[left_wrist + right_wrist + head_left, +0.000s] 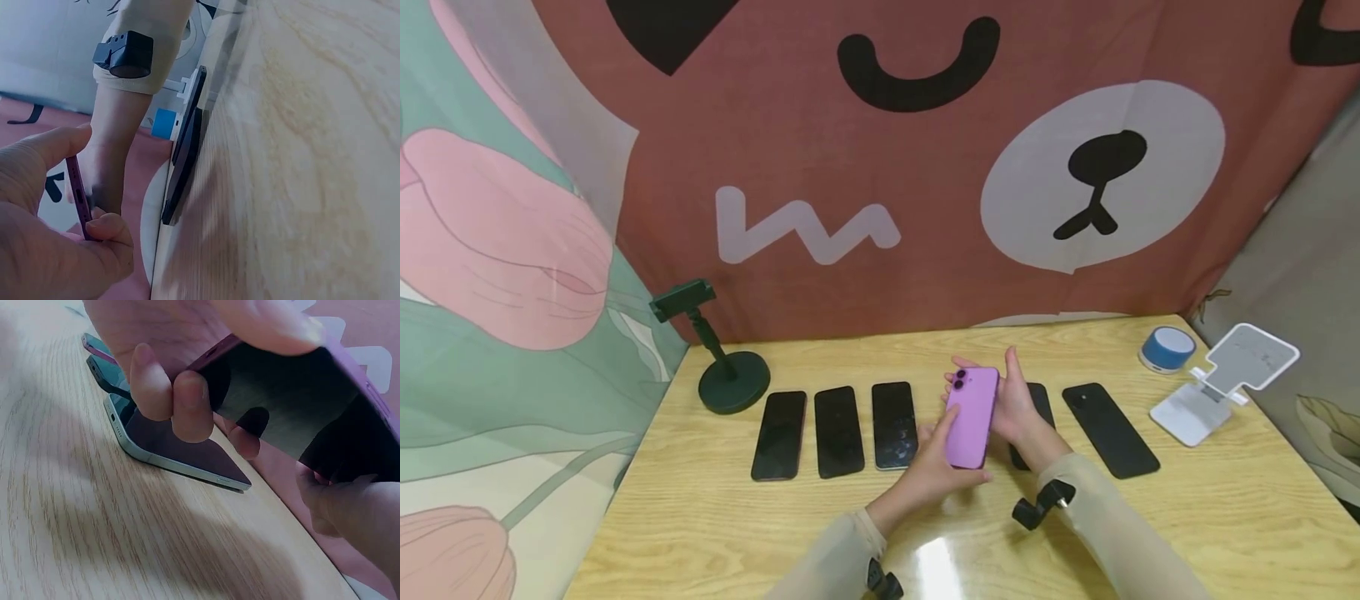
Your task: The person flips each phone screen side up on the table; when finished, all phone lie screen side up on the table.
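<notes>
Far L of the bench (662, 525): dark green stand (733, 383), clamp head up, round base nr the back, prob. put there to be out of the hands' way. Next, a row w/ small gaps, dark screens up: first phone (778, 436), second phone (838, 432), third phone (893, 417) w/ a few pale marks; spacing likely lets each be lifted w/o bumping its neighbour. Then the L hand (934, 463), its grip pinching the lower part of the purple phone (976, 417) betw. thumb & fingers, which leaves both lenses & most of the back showing. That phone is off the bench, tilted, approx. betw. the third phone & the next one along; its back faces the person, screen faces away, per the R wrist view. R hand (1017, 410) has a loose grip, not clenched: thumb up, fingers behind the phone's upper part, seemingly to steady it; can't tell how firmly they touch. By that arm, a dark phone (1041, 402), partly hidden; then a black phone (1112, 432) lying slanted, back up, lens at top L. Far R: blue-and-white cylinder (1168, 350) & white stand (1187, 414), apparently parked to the side, maybe for the same reason as the green one.
</notes>
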Action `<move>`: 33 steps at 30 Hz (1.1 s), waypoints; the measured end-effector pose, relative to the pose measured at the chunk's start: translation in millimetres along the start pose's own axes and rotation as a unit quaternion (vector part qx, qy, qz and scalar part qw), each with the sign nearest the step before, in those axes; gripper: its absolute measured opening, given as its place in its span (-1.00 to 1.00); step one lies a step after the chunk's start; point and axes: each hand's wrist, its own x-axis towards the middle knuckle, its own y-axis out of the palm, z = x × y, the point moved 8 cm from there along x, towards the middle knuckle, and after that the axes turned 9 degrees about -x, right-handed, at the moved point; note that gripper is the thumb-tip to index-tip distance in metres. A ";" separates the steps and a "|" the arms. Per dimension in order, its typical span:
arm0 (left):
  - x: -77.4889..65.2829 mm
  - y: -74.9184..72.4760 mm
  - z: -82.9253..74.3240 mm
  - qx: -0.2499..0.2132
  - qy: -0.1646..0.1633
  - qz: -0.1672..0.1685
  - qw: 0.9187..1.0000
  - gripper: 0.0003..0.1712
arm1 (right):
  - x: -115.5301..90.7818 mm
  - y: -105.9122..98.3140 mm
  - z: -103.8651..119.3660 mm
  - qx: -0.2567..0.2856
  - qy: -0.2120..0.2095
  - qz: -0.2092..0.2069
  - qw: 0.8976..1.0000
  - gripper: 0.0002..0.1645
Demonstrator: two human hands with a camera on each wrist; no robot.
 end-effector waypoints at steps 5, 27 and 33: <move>-2.2 0.9 -1.5 0.003 0.015 0.014 1.000 0.11 | -0.6 -1.2 0.8 -0.006 -0.002 -0.003 1.000 0.08; 4.4 -3.5 -4.1 -0.197 0.029 0.060 0.978 -0.38 | -7.5 -32.2 0.5 -0.028 -0.013 -0.036 0.999 0.06; 5.7 -9.1 -2.2 -0.218 0.022 0.032 0.975 -0.35 | -9.3 -30.9 4.0 -0.030 -0.007 -0.026 0.999 -0.05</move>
